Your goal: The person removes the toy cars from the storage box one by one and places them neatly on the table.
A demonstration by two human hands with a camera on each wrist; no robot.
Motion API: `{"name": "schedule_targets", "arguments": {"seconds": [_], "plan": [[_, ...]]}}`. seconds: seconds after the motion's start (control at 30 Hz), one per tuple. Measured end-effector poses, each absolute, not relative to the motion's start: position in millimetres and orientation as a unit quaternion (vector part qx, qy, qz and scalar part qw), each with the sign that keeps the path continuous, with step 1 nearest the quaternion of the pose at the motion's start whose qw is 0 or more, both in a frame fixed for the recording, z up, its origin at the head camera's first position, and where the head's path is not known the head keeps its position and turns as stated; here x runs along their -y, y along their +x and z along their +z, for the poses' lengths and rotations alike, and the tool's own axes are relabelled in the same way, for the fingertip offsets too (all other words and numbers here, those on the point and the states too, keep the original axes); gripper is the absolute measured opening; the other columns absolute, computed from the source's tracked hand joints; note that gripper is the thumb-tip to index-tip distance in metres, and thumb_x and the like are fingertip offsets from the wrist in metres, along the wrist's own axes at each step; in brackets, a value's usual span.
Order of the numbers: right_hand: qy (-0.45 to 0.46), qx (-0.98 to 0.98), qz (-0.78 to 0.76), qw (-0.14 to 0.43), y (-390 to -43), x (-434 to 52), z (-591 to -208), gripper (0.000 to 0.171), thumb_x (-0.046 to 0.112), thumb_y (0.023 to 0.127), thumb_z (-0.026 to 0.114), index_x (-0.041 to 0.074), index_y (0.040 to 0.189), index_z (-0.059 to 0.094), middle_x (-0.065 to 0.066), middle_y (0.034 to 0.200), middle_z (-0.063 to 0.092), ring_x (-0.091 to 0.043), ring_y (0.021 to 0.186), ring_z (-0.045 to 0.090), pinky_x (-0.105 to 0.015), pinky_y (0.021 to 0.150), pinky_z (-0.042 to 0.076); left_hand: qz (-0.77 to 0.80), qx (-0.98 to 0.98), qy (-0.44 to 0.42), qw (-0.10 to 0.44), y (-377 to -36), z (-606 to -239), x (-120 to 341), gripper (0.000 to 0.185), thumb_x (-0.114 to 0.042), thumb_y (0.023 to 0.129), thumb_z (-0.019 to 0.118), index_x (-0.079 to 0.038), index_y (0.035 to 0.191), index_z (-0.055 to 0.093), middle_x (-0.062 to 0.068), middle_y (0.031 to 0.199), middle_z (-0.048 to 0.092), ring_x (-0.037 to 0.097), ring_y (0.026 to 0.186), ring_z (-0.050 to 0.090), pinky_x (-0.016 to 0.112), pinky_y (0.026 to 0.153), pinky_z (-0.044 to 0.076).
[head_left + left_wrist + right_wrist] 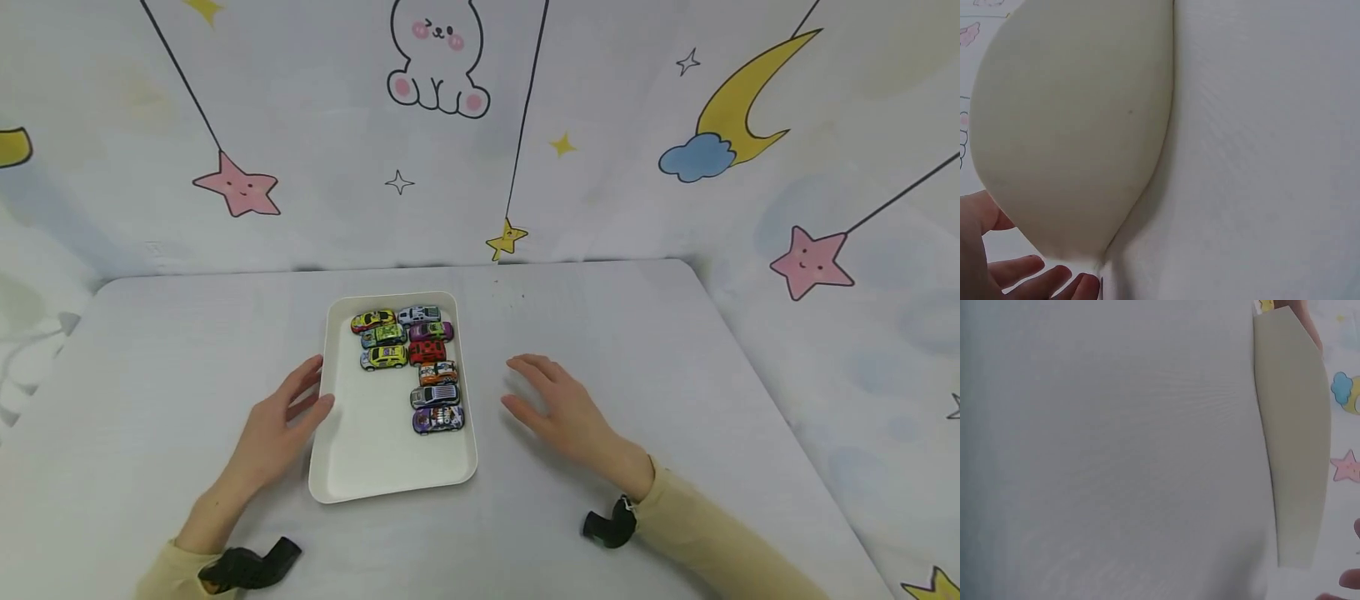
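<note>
**Two open hands flank a tray of toy cars**

At the left, the left hand [281, 421] lies on the white desk [675, 375] with its fingers [303, 377] relaxed and nearly straight — the fingertips touch the left rim of the white tray [375, 450], and nothing is grasped. In the left wrist view the tray's pale outer wall [1072, 125] fills much of the frame, with the fingertips [1035, 278] just below it.

The tray stands on the desk between the two hands, a little left of the middle, its long side running away from the person. Its near half is bare. In its far half sit nine small toy cars [420, 358]: a column along the right wall, from a white car [418, 315] at the far end down through a red car [427, 352] to a purple car [438, 419] nearest the person, and beside it on the left three yellow and green cars [382, 337] packed closely together.

To the right of the tray, the right hand [562, 408] rests palm-down on the desk, fingers [528, 367] spread and released — near the tray's right rim but apart from it. The right wrist view shows the tray's right wall [1294, 456] edge-on beside the desk surface.

Behind the desk hangs a backdrop [675, 125] printed with stars, a moon and a bunny.
</note>
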State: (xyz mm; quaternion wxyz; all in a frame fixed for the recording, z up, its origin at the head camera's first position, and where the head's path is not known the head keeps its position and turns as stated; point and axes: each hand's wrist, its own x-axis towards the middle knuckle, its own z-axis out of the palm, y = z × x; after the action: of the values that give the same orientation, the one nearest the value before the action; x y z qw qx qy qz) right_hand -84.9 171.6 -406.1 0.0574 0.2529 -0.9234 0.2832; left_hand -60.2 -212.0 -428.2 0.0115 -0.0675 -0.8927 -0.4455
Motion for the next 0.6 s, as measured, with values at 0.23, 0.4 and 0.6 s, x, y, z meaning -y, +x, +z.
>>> {"name": "schedule_targets", "arguments": {"seconds": [0.23, 0.4, 0.6], "plan": [[0.289, 0.903, 0.31, 0.062, -85, -153, -406, 0.047, 0.027, 0.094, 0.071, 0.006, 0.134, 0.059, -0.006, 0.134, 0.059, -0.023, 0.125, 0.057, -0.043, 0.103, 0.053, -0.529, 0.845, -0.07, 0.02, -64, -442, 211, 0.061, -0.016, 0.1, 0.061, -0.004, 0.154, 0.034, 0.023, 0.154, 0.041, 0.043, 0.138, 0.041, 0.003, 0.098, 0.04], [0.314, 0.893, 0.315, 0.063, -85, -140, -407, 0.045, 0.024, 0.093, 0.072, 0.006, 0.133, 0.061, -0.006, 0.133, 0.059, -0.021, 0.123, 0.058, -0.039, 0.102, 0.053, -0.565, 0.821, -0.079, 0.035, -64, -450, 210, 0.064, -0.005, 0.097, 0.062, -0.002, 0.154, 0.034, 0.025, 0.154, 0.039, 0.046, 0.137, 0.04, 0.004, 0.099, 0.039], [0.342, 0.884, 0.31, 0.077, -84, -126, -409, 0.044, 0.019, 0.09, 0.075, 0.005, 0.13, 0.062, -0.008, 0.131, 0.061, -0.023, 0.119, 0.059, -0.038, 0.097, 0.056, -0.575, 0.813, -0.081, 0.039, -66, -453, 210, 0.064, -0.003, 0.097, 0.062, -0.003, 0.154, 0.034, 0.025, 0.155, 0.039, 0.046, 0.138, 0.04, 0.004, 0.1, 0.039]]}}
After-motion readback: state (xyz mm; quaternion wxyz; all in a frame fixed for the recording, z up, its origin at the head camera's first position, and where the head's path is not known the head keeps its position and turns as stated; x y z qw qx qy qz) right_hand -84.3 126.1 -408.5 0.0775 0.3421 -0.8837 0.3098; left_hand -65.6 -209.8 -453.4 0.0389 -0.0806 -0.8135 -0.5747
